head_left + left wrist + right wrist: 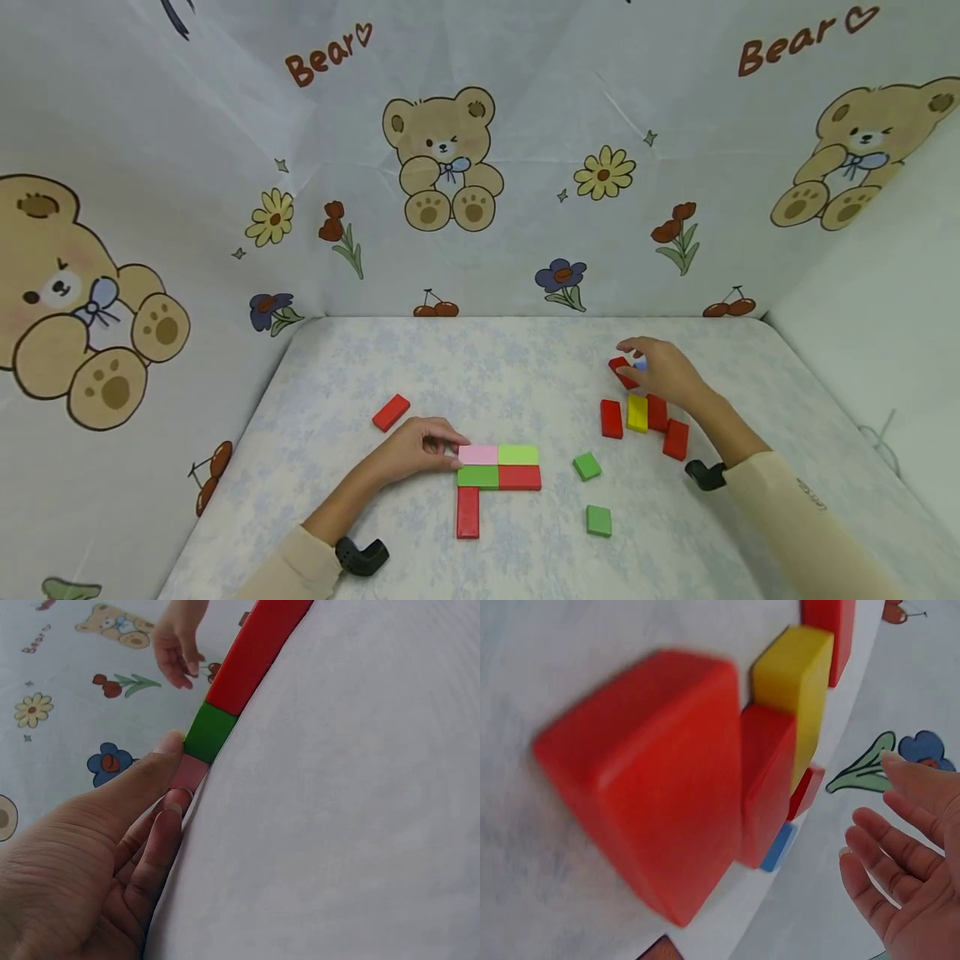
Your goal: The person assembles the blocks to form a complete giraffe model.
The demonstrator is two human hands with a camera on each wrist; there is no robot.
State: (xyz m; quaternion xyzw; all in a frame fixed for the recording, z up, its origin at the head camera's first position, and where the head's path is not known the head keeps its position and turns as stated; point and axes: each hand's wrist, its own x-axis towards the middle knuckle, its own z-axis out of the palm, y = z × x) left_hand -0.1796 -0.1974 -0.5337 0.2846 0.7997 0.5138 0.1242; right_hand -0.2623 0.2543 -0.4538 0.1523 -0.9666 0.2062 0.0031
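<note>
My left hand (pixel 420 447) pinches the left end of a pink block (pixel 477 455), its thumb at the corner beside a green block (pixel 477 477). A light green block (pixel 517 454) and a red block (pixel 519 477) extend this two-row arrangement to the right. Another red block (pixel 468 512) points toward me below the green one. My right hand (pixel 667 372) hovers with parted fingers over a tilted-looking red block (pixel 622 372) and a partly hidden blue block (pixel 640 364); in the right wrist view the hand (pixel 911 862) holds nothing.
Near the right hand lie a yellow block (pixel 637 413) and several red blocks (pixel 611 418). Two small green blocks (pixel 587 467) lie right of the arrangement, and a single red block (pixel 391 412) lies beyond the left hand. A bear-print cloth (pixel 525 242) stands behind the table.
</note>
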